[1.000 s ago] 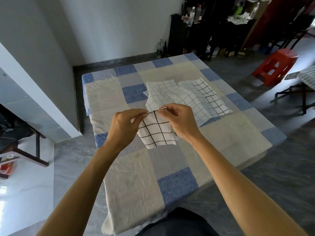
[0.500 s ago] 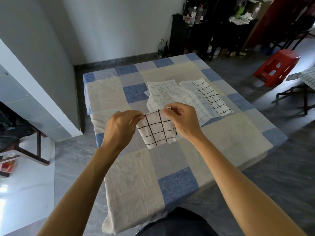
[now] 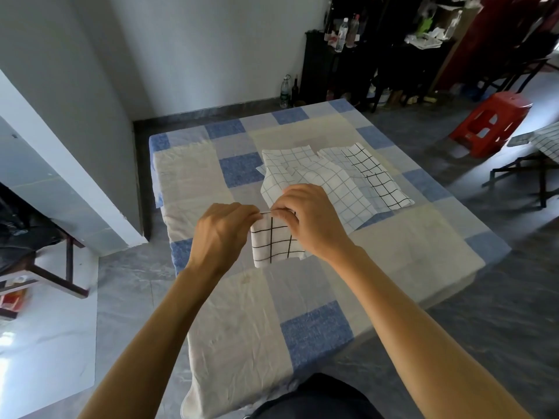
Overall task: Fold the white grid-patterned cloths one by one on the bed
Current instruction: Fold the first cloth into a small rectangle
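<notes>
White cloth (image 3: 273, 241), left hand (image 3: 220, 234), right hand (image 3: 311, 220)

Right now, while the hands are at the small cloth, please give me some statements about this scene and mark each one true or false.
1. The left hand and the right hand both pinch the top edge of the small folded cloth. True.
2. The small folded cloth lies flat on the bed with no hand on it. False: both hands hold it by its top edge and it hangs down.
3. More grid cloths lie overlapping on the bed beyond the hands. True.
4. The red stool stands on the bed. False: it stands on the floor, to the right of the bed.
</notes>
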Tool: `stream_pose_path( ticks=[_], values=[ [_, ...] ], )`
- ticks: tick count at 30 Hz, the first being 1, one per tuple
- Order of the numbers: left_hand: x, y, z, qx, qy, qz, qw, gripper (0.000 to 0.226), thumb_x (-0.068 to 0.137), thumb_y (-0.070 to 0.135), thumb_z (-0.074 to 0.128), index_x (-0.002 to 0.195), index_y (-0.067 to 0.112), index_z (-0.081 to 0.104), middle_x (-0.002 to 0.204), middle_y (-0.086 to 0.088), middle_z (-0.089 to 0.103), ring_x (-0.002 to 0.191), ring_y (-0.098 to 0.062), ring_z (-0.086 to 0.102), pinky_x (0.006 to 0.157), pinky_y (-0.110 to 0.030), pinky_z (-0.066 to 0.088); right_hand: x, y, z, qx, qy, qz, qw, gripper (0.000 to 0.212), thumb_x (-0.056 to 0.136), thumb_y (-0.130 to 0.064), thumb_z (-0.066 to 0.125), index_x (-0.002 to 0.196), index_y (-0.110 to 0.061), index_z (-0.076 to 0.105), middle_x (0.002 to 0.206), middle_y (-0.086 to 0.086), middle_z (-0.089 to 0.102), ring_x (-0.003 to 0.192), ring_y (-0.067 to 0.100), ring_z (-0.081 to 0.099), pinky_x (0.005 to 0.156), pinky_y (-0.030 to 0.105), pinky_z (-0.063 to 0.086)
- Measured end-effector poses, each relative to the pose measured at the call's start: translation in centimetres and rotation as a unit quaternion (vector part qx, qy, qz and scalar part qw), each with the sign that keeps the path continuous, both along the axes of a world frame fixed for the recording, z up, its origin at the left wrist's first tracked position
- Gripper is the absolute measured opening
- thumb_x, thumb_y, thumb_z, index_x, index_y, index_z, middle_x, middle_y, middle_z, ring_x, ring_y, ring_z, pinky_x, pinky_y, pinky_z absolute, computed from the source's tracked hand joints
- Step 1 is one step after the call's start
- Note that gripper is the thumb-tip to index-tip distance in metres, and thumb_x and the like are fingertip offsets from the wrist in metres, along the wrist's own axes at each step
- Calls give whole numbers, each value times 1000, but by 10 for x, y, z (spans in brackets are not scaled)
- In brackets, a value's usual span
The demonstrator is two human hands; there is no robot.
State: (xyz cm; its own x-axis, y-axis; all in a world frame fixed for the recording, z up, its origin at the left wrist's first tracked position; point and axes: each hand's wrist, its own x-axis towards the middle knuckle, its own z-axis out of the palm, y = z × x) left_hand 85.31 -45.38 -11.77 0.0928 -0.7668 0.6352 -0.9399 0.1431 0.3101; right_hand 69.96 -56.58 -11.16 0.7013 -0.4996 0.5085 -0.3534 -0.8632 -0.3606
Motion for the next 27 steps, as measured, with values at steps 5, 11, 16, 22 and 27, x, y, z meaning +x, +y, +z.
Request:
stream_pose_path(
  ticks=[5, 11, 16, 22, 27],
  values=[
    [6, 8, -3, -21, 135, 60, 989, 4, 84, 4, 68, 88, 6, 69, 86, -7, 70, 75, -9, 60, 75, -14, 46, -11, -3, 2, 34, -74, -27, 996, 16, 91, -26, 61, 86, -13, 69, 81, -6, 68, 79, 6, 56, 79, 23, 42],
    [-5, 4, 3, -6, 196, 59, 979, 25, 87, 23, 65, 106, 7, 66, 100, -4, 68, 86, -7, 57, 76, -23, 48, -9, -3, 7, 43, -78, -19, 996, 15, 90, -24, 62, 86, -12, 70, 81, -5, 68, 78, 8, 58, 78, 24, 44],
    [-20, -3, 1, -18, 163, 42, 986, 20, 88, 22, 62, 97, 7, 71, 94, -5, 72, 86, -10, 62, 81, -25, 43, -8, 4, 4, 68, -76, -7, 995, 29, 91, -35, 53, 90, -11, 70, 84, -1, 69, 82, 12, 59, 78, 25, 47],
    [-22, -4, -2, -47, 146, 57, 987, 15, 82, 15, 63, 86, 6, 74, 82, -6, 73, 76, -11, 61, 78, -22, 42, -10, 4, 2, 103, -70, -14, 992, 28, 91, -36, 52, 91, -14, 69, 85, -4, 68, 81, 12, 60, 77, 35, 50],
    [-23, -8, -8, -41, 119, 49, 991, 11, 81, 9, 65, 88, 6, 74, 79, -6, 72, 71, -18, 64, 79, -24, 41, -2, 14, 3, 115, -59, 11, 992, 28, 88, -39, 62, 104, -16, 68, 95, -6, 68, 91, 9, 59, 85, 33, 48]
  ],
)
